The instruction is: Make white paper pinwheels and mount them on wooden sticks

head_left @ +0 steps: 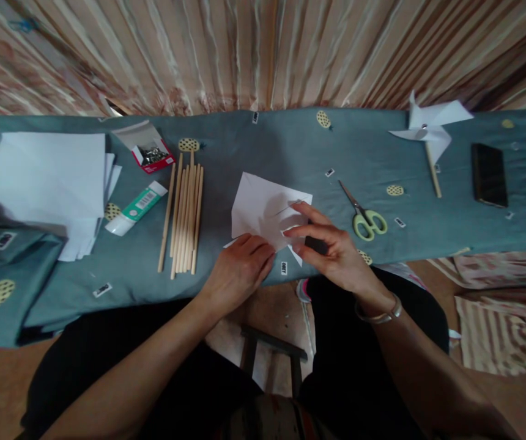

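A white sheet of paper with slits cut in from its corners lies in front of me on the cloth-covered table. My left hand is at its near edge, fingers curled together and pressed on the paper; what the fingertips pinch is partly hidden. Over the paper's right side, my right hand has its fingers apart, their tips at the cut flaps. A pair of scissors with light green handles lies right of that hand, blades pointing away. Several wooden sticks lie side by side, left of the paper.
Far left is a stack of white paper. Beside it are an open red box of small metal pins and a green-and-white glue tube. At right lie a finished paper pinwheel on a stick and a dark phone.
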`<move>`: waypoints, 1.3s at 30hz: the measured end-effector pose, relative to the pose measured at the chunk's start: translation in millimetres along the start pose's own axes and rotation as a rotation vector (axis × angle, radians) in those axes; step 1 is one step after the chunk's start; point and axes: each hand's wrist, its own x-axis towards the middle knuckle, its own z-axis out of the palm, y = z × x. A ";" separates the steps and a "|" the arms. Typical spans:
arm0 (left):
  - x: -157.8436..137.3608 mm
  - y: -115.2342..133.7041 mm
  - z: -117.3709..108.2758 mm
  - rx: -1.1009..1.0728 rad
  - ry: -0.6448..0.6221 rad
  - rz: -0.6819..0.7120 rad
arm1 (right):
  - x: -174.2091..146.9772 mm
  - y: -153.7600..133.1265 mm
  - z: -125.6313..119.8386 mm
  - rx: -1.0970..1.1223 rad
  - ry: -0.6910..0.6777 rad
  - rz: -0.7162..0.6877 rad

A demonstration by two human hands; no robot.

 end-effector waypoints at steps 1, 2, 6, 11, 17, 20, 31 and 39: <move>0.3 -0.4 0.1 -0.013 0.003 -0.003 | 0.9 0.0 0.8 0.014 -0.005 -0.003; 0.6 -0.7 0.2 -0.023 0.007 -0.005 | 2.0 0.2 2.0 0.022 -0.003 -0.005; 0.1 -1.6 1.0 -0.038 0.031 -0.018 | 7.2 2.7 8.8 0.003 0.043 0.000; -4.8 -0.6 -0.1 -0.092 0.048 -0.072 | 13.1 6.1 18.1 -0.073 0.119 -0.024; -9.8 -0.4 -0.8 -0.083 0.054 0.013 | 20.4 7.2 31.0 -0.162 0.196 -0.030; -10.0 -1.4 -1.6 -0.047 0.060 0.028 | 23.1 6.9 34.6 -0.193 0.208 -0.029; -7.6 -0.3 -6.0 0.045 0.040 0.029 | 27.4 7.5 37.5 -0.260 0.217 -0.054; -7.1 -1.0 -5.4 0.050 0.053 0.055 | 27.6 10.4 41.9 -0.260 0.251 -0.078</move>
